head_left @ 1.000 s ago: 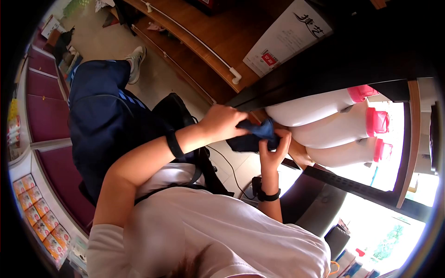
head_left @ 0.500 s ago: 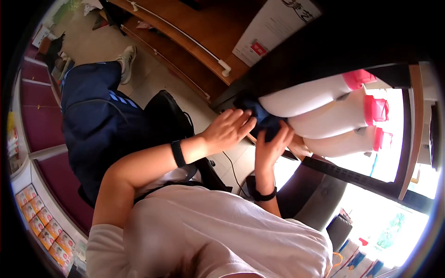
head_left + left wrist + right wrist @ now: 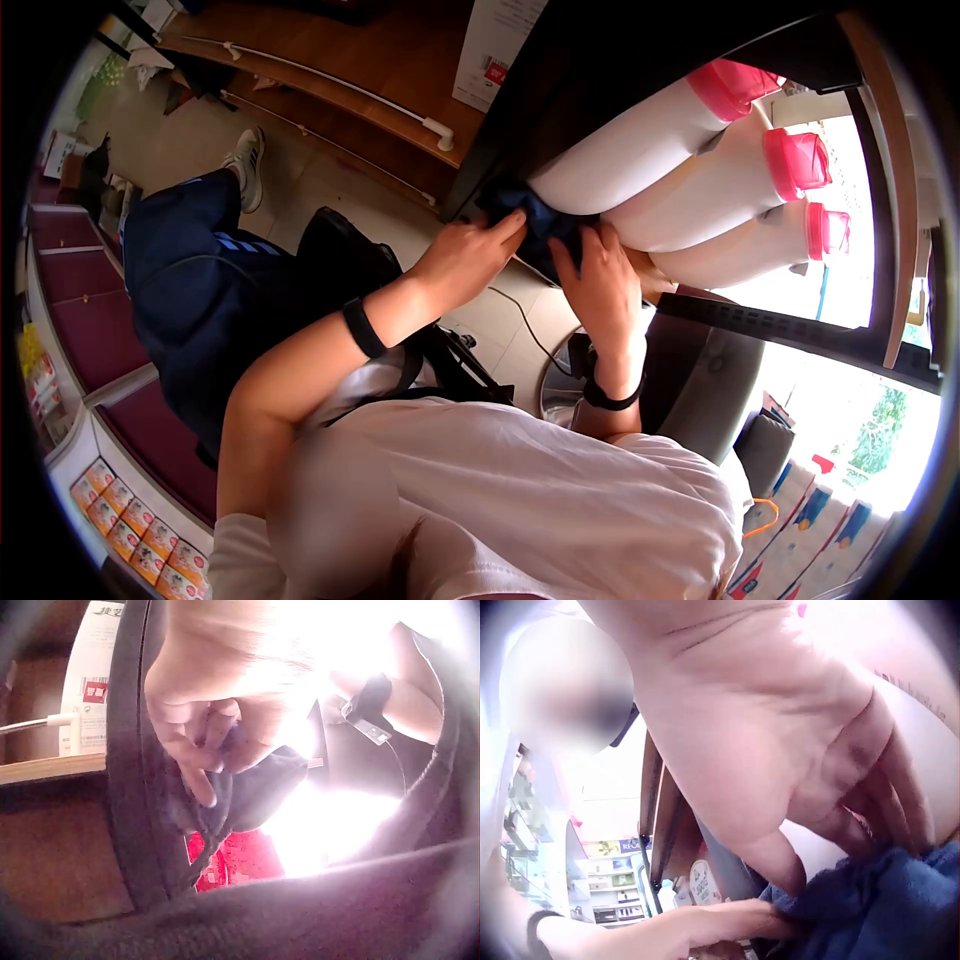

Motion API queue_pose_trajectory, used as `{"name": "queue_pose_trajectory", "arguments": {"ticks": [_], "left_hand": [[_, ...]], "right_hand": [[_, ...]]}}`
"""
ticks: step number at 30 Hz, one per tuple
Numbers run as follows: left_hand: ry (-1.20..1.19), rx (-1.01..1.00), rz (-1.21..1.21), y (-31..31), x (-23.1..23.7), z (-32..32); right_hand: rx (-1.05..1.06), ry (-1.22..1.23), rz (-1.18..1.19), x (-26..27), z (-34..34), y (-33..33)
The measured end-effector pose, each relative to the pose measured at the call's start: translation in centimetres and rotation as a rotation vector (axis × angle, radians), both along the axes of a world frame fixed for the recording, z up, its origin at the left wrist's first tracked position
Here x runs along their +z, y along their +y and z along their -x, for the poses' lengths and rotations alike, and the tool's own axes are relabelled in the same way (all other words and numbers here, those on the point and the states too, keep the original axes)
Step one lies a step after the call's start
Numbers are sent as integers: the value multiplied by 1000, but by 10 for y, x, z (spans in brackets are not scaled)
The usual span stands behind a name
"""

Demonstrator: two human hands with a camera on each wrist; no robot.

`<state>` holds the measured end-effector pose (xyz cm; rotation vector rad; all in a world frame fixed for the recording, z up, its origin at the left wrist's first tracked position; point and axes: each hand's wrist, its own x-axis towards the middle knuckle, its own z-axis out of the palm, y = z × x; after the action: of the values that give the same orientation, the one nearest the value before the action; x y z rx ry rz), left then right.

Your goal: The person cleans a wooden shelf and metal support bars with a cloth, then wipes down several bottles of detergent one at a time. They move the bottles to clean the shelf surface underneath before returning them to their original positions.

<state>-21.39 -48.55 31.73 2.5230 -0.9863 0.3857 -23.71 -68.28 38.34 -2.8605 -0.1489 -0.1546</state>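
A dark blue cloth (image 3: 538, 222) lies bunched between both hands, against the lower ends of large white bottles (image 3: 640, 150) with pink caps (image 3: 735, 88). My left hand (image 3: 462, 262) grips its near side; in the left wrist view, curled fingers hold a fold of the cloth (image 3: 259, 787). On the other side, my right hand (image 3: 603, 285) has bent fingers and thumb on the cloth. Those fingertips sink into the blue fabric (image 3: 892, 900) in the right wrist view, beside a white bottle surface (image 3: 911, 735). Part of the cloth is hidden under the fingers.
A dark frame (image 3: 700, 305) runs around the bottles. Wooden shelves (image 3: 330, 50) with a white box (image 3: 495, 50) stand at the upper left. A grey padded chair (image 3: 715, 385) is at the right, and a cable (image 3: 525, 315) hangs below the hands.
The head view has shifted, bringing the bottles higher in the picture. The left hand first lifted off the cloth with spread fingers and now grips it again. The cloth has moved against the bottles' ends.
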Motion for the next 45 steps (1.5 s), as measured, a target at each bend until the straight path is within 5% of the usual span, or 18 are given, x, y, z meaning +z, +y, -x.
{"name": "queue_pose_trajectory", "arguments": {"ticks": [6, 13, 17, 25, 33, 45], "left_hand": [[187, -128, -24, -17, 10, -6], [89, -316, 51, -76, -8, -10], [-46, -280, 19, -100, -11, -12], [-260, -59, -81, -80, -24, 10], [-345, 128, -245, -13, -16, -4], [-242, -50, -101, -11, 6, -5]], "right_hand": [[46, 55, 58, 6, 11, -37], [-112, 185, 243, 1, 10, -79], [-243, 307, 289, 11, 9, -94], [2, 293, 569, -4, 14, -61], [147, 123, 341, -1, 8, 5], [56, 184, 107, 4, 2, -4]]}}
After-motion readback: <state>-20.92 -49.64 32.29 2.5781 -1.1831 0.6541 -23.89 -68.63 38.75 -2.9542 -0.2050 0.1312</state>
